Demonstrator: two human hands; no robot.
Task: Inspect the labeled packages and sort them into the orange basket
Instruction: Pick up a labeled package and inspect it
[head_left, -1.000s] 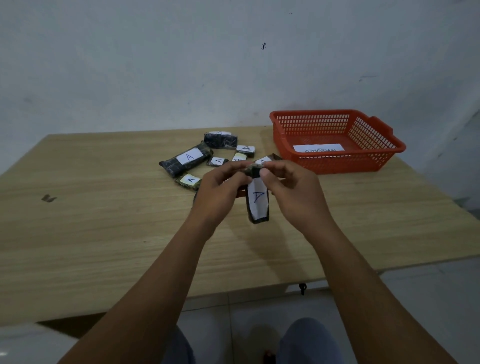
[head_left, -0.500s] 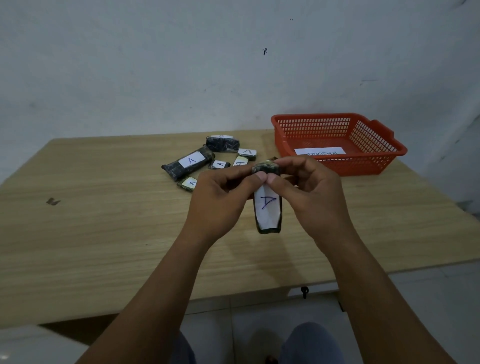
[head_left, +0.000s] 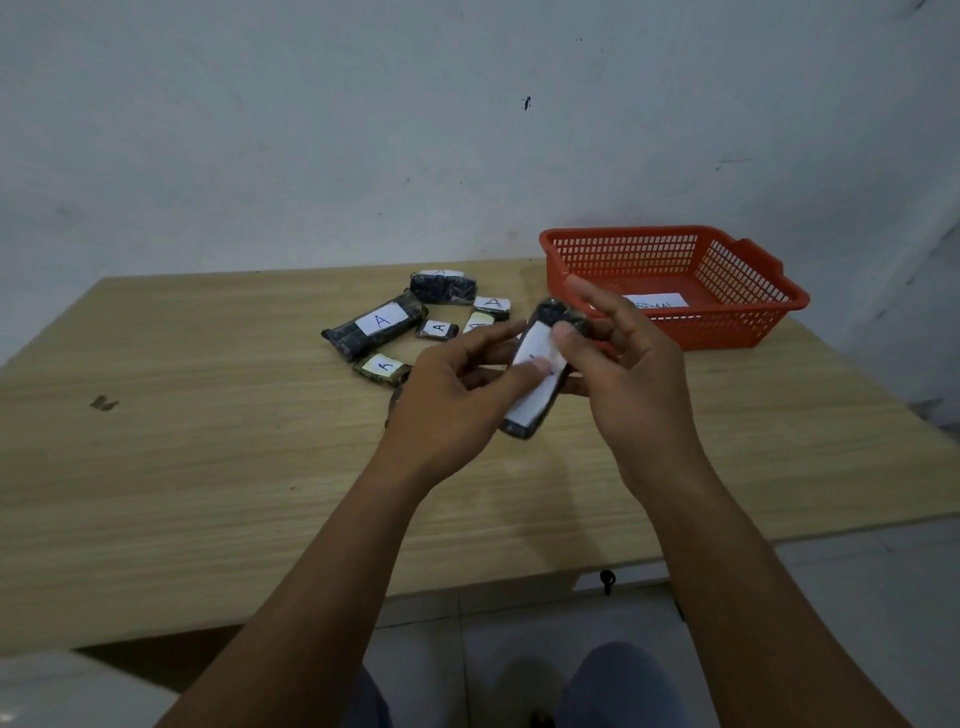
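Observation:
Both hands hold one dark package with a white label (head_left: 535, 387) above the table's middle, tilted with its top leaning right. My left hand (head_left: 457, 395) pinches its lower left side, thumb on the label. My right hand (head_left: 628, 374) grips its upper end, thumb on the label's top. Several more dark packages labeled A (head_left: 376, 325) lie in a cluster behind my left hand. The orange basket (head_left: 727, 332) stands at the table's back right, holding only a white paper slip (head_left: 655, 301).
The wooden table (head_left: 208, 467) reaches to a pale wall behind. A small dark mark (head_left: 104, 402) lies on the table at the left. My knees and a tiled floor show below the near edge.
The held package has turned from hanging upright to tilting right. Both thumbs have slid onto its label, now covering most of the letter. The view has shifted slightly.

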